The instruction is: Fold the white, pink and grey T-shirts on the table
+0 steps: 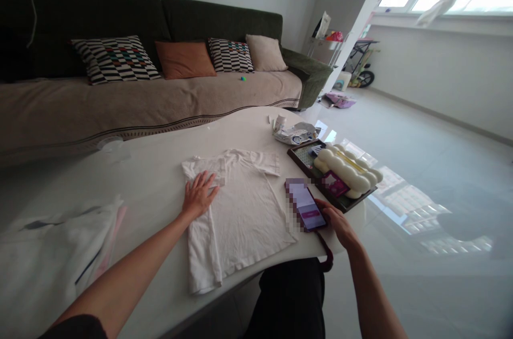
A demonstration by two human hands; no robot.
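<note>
Lying spread out toward the near edge of the white worktop [160, 168], the white short-sleeved cotton T-shirt [244, 216] looks light, limp and easily creased. A hem or shoulder seam would likely give the surest hold. The left hand [199, 195] rests on its far left part, grip spread flat with fingers apart. The right hand [339, 224], at the right edge, has its grip closed around a slim dark smartphone [306, 205]. Just beyond, a dark rectangular tray [304, 156] holds a cream bubble-shaped soft object [348, 168] and a small magenta card [334, 184].
</note>
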